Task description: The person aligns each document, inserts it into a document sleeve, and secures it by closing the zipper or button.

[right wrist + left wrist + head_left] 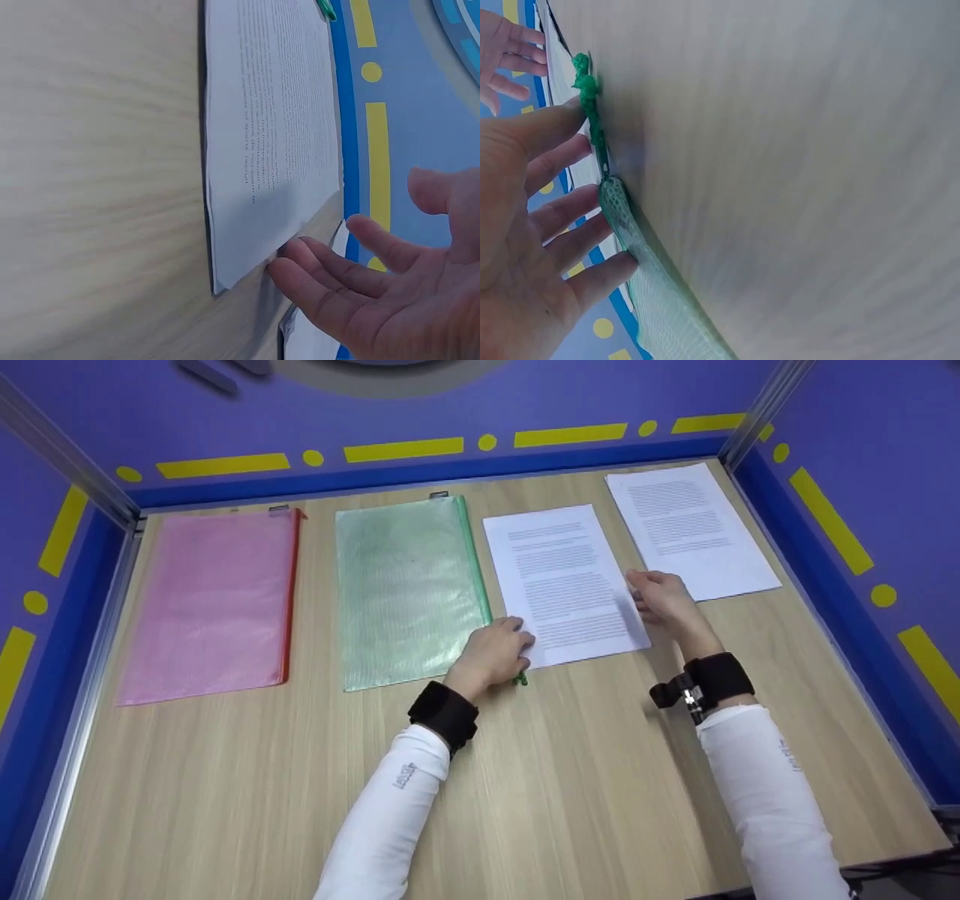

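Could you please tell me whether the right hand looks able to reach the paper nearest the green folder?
Likely yes: the right hand is beside the right edge of that paper, and nothing visible blocks it.

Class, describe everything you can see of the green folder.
The green folder is a flat, pale translucent sleeve, seemingly ribbed plastic, with a darker green strip, perhaps a zip, along its right edge and a bright green tail at the near right corner. It lies on the wood-look table, between the pink folder and printed paper. The left grip touches that corner.
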A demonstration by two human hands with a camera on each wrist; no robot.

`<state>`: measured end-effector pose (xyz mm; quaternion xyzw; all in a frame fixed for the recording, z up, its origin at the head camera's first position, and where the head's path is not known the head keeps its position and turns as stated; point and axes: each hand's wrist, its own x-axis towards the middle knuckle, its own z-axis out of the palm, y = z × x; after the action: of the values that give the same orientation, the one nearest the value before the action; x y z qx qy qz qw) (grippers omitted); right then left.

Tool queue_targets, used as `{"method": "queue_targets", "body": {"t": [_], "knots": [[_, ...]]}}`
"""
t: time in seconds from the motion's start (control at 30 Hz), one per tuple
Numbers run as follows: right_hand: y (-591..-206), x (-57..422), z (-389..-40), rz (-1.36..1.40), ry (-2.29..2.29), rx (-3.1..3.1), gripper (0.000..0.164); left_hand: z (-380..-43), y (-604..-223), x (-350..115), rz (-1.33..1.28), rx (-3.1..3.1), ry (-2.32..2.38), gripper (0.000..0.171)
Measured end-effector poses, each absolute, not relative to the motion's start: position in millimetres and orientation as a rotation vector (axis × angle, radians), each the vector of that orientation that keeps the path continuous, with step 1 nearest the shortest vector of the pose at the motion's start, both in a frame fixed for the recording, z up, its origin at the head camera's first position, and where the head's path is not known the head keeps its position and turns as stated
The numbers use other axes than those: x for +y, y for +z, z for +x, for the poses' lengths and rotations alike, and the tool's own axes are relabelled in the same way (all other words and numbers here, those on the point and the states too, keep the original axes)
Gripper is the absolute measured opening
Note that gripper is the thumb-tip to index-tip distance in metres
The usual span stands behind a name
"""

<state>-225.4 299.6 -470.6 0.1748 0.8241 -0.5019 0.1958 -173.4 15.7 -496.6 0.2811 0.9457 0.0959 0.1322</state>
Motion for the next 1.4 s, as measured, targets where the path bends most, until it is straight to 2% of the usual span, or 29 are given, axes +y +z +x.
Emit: {"method": "queue_targets", "body": {"t": [0.4,0.53,0.73,0.9,1.2,1.3,1.4], "knots": [[-469.0,294.4,-224.2,0.474,-1.432,2.268,0.074,-172.5,-494.3,21.8,0.76,2.779,0.228,0.031],[-470.9,294.1,-228.9,0.494,-1.534,2.143,0.078,-172.9,-494.0,22.3,0.758,2.789,0.182,0.03],[-494.2,301.5,-244.8,0.54,-1.706,1.938,0.084,-173.5,-494.1,21.3,0.751,2.778,0.21,0.03],[-496.7,295.5,-242.2,0.531,-1.831,1.782,0.073,-173.7,-493.8,22.2,0.761,2.773,0.202,0.03],[-504.5,278.5,-239.7,0.529,-1.928,1.696,0.033,-173.7,-491.5,19.9,0.777,2.754,0.198,0.033],[-508.7,282.3,-240.1,0.551,-1.899,1.729,0.028,-173.7,-491.4,19.2,0.784,2.747,0.197,0.034],[-511.5,287.8,-240.0,0.574,-1.859,1.815,0.032,-174.3,-491.1,18.0,0.791,2.754,0.2,0.034]]}}
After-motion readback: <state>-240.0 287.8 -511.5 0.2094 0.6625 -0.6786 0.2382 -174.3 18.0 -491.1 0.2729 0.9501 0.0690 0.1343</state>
